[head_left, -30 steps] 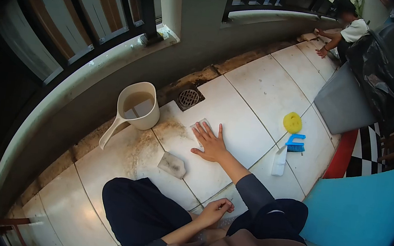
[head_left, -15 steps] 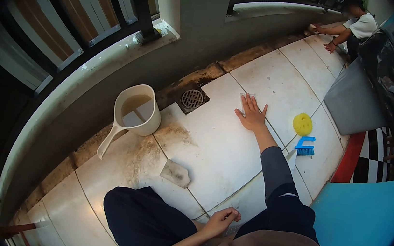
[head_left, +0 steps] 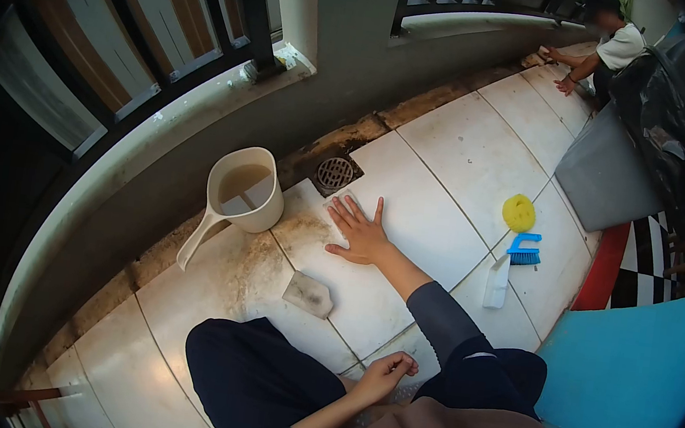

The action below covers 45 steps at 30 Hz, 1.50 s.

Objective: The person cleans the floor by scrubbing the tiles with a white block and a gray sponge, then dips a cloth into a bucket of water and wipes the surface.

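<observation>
My right hand (head_left: 361, 235) lies flat on the white tiles with its fingers spread. Under its fingertips is a pale, thin piece (head_left: 339, 203), mostly covered, whose kind I cannot make out. My left hand (head_left: 389, 375) rests by my lap, its fingers curled closed with nothing visible in them. Between my knee and the right hand lies a flat grey-white block with a pointed end (head_left: 310, 295). A cream dipper (head_left: 262, 215) with cloudy water stands to the left, beside brown stains on the floor.
A round drain grate (head_left: 334, 173) sits beyond my right hand, by the wall. To the right are a yellow sponge (head_left: 518, 213), a blue brush (head_left: 526, 250) and a white bottle (head_left: 497, 284). A grey bin (head_left: 605, 172) stands farther back, near a crouching person (head_left: 619, 47).
My right hand has slid left across the tiles, close to the drain and the stained patch. The white bottle now shows fully. My left hand has stayed by my lap.
</observation>
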### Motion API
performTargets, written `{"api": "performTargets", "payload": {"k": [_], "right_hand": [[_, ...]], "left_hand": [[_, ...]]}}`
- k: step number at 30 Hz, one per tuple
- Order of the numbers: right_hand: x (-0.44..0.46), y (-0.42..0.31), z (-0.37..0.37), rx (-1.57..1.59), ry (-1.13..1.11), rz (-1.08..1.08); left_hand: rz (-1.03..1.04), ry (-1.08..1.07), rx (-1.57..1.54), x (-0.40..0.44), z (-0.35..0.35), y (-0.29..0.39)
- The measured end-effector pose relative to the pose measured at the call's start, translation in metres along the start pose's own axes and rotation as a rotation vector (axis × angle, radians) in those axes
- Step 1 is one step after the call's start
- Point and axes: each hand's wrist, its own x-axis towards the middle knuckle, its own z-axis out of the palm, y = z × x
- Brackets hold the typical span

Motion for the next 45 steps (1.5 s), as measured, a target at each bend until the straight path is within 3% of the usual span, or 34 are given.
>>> {"api": "performTargets", "payload": {"k": [5,15,21,29,34,39,45], "right_hand": [[0.012,0.017,0.003,-0.008,-0.005,0.006],[0.045,0.138,-0.021,0.080,-0.072,0.499],[0.051,0.140,-0.016,0.030,-0.028,0.502],[-0.009,0.045,-0.003,0.007,0.018,0.075],[-0.019,0.039,-0.001,-0.025,-0.020,0.035],[0.010,0.100,-0.013,-0.019,-0.067,0.312],[0.075,0.145,-0.021,0.020,-0.091,0.475]], "left_hand": [[-0.021,-0.005,-0.036,0.000,0.002,-0.007],[-0.124,0.031,-0.083,0.004,0.004,0.003],[-0.119,0.062,-0.082,0.004,0.005,0.009],[-0.114,0.010,-0.051,0.000,0.011,0.012],[-0.088,0.031,-0.053,-0.004,0.008,0.011],[-0.082,0.054,-0.082,-0.003,0.009,0.010],[-0.040,0.186,-0.215,-0.001,0.012,0.013]]}}
